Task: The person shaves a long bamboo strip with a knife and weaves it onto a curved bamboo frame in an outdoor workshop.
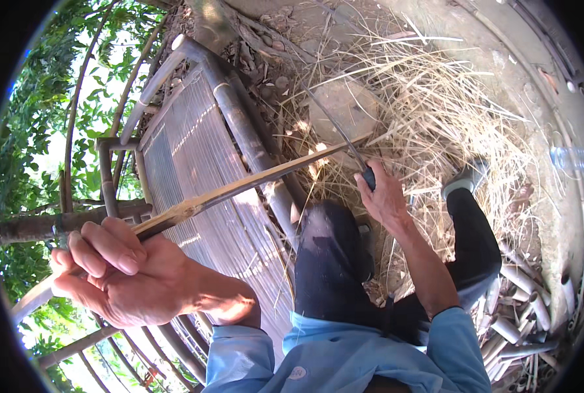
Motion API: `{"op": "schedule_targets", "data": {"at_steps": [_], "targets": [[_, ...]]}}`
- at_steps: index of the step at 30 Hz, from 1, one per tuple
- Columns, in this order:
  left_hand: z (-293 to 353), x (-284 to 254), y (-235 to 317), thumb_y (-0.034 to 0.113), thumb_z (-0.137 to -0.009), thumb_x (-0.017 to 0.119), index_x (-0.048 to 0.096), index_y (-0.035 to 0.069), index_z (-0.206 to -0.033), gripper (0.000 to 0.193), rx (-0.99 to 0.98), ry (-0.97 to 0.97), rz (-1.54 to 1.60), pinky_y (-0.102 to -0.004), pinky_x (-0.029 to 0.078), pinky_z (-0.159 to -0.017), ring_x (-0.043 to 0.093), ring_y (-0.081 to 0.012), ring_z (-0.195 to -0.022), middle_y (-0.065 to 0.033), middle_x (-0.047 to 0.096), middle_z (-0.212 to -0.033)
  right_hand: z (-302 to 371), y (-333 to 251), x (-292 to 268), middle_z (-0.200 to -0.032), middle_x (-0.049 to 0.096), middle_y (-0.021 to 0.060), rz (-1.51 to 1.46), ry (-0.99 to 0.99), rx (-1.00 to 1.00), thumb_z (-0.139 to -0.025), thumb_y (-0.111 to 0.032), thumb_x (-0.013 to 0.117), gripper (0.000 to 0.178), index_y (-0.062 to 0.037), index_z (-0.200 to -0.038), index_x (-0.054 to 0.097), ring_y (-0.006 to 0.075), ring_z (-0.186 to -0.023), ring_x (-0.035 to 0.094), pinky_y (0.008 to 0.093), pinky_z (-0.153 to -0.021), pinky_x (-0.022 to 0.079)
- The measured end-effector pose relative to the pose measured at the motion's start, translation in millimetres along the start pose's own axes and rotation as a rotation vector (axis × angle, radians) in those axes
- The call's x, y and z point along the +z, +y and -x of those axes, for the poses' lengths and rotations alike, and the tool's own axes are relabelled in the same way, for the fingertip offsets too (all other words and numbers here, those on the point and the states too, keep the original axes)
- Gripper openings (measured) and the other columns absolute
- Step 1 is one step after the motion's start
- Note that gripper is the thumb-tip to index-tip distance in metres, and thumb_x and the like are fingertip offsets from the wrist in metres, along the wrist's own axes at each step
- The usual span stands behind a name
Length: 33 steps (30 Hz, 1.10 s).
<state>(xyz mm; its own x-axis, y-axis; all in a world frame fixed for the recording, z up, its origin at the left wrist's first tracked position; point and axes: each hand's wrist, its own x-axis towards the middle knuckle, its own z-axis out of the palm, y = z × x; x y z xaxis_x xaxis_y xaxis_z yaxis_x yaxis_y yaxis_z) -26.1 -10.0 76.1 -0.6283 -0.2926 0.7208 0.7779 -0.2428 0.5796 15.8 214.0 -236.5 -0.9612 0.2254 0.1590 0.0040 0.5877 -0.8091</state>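
My left hand (125, 275) is wrapped round a long split bamboo strip (239, 187), raised at the left over the slatted bench. The strip slants up to the right, away from me, and a node shows as a bump along it. My right hand (387, 200) grips the dark handle of a long-bladed knife (334, 123). The thin blade points up and to the left and crosses the strip close to its far end. Whether the blade touches the strip or passes over it, I cannot tell. Behind the blade stands a round chopping stump (345, 111).
A bamboo bench (193, 150) with a thick pole frame stands at the left. Pale shavings (449, 111) cover the ground at the right. Cut bamboo pieces (518, 314) lie piled at lower right. A clear plastic bottle (570, 158) lies at the far right. My legs are below the knife.
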Motion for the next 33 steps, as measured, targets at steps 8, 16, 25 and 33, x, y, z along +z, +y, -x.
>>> {"op": "schedule_targets", "data": {"at_steps": [8, 16, 25, 33], "targets": [[43.0, -4.7, 0.8, 0.042, -0.110, 0.043, 0.047, 0.011, -0.084, 0.041, -0.004, -0.012, 0.105, -0.0250, 0.021, -0.038, 0.027, -0.0093, -0.045, 0.0019, 0.032, -0.060, 23.8, -45.9, -23.4, -0.084, 0.068, 0.0220, -0.056, -0.059, 0.029, -0.096, -0.020, 0.068, 0.025, -0.0023, -0.110, 0.057, 0.0432, -0.075, 0.069, 0.0477, -0.062, 0.052], [60.4, -1.9, -9.0, 0.055, -0.108, 0.036, 0.043, 0.013, -0.091, 0.046, 0.075, 0.187, -0.101, -0.0245, 0.017, -0.035, 0.023, -0.0093, -0.042, 0.0014, 0.030, -0.061, 40.3, -152.5, -58.0, -0.086, 0.067, 0.0182, -0.237, 0.016, -0.183, -0.093, -0.018, 0.071, 0.024, -0.0012, -0.108, 0.062, 0.0393, -0.078, 0.069, 0.0444, -0.064, 0.055], [67.9, 6.9, -4.6, 0.053, -0.105, 0.048, 0.042, 0.014, -0.085, 0.044, 0.053, 0.190, -0.152, -0.0247, 0.018, -0.040, 0.025, -0.0082, -0.044, 0.0033, 0.030, -0.060, 44.4, -157.7, -55.2, -0.078, 0.063, 0.0109, -0.072, -0.082, -0.308, -0.091, -0.018, 0.074, 0.021, -0.0053, -0.105, 0.063, 0.0298, -0.059, 0.066, 0.0388, -0.051, 0.053], [65.1, -12.5, -3.6, 0.053, -0.109, 0.036, 0.041, 0.011, -0.082, 0.050, 0.031, 0.122, -0.084, -0.0258, 0.024, -0.040, 0.031, -0.0114, -0.047, 0.0008, 0.034, -0.061, 50.0, -148.4, -47.4, -0.080, 0.062, 0.0124, -0.061, -0.110, -0.370, -0.092, -0.016, 0.071, 0.017, -0.0056, -0.102, 0.062, 0.0290, -0.067, 0.068, 0.0376, -0.052, 0.055]]}}
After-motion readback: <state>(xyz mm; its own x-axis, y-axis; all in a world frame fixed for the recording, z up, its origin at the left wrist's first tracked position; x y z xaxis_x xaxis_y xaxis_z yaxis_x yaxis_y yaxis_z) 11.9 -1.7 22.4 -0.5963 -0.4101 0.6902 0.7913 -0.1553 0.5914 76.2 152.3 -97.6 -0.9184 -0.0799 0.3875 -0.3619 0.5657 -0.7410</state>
